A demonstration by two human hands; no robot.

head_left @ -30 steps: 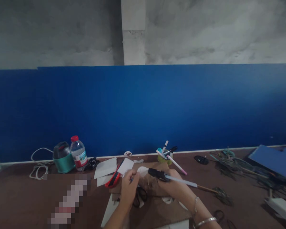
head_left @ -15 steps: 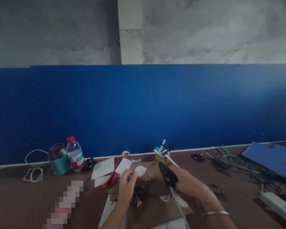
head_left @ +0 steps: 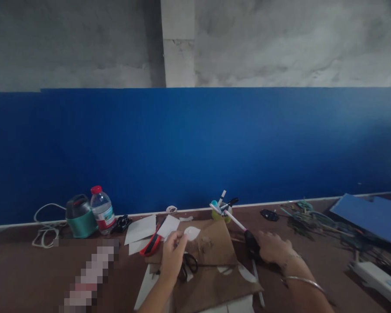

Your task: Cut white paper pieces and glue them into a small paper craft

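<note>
My left hand [head_left: 172, 256] is closed in a pinch on a small white petal-shaped paper piece [head_left: 191, 233], held over a brown cardboard sheet [head_left: 215, 250]. My right hand [head_left: 273, 248] lies low at the cardboard's right edge, fingers wrapped round a black glue gun [head_left: 251, 244] with a pale glue stick [head_left: 258, 284] trailing toward me. Black scissors [head_left: 188, 265] lie on the cardboard just right of my left hand.
A green pen cup [head_left: 222, 212] with pens, white paper sheets [head_left: 142, 229], a red cutter [head_left: 152, 244], a water bottle [head_left: 101, 209] and a teal jar [head_left: 81, 215] sit along the blue wall. Tangled wire pieces [head_left: 313, 219], blue boards [head_left: 368, 215] and a white power strip [head_left: 378, 280] are at the right.
My right hand swung the glue gun from up over the cardboard down and to the right, onto the table. My left hand kept the white paper piece nearly still.
</note>
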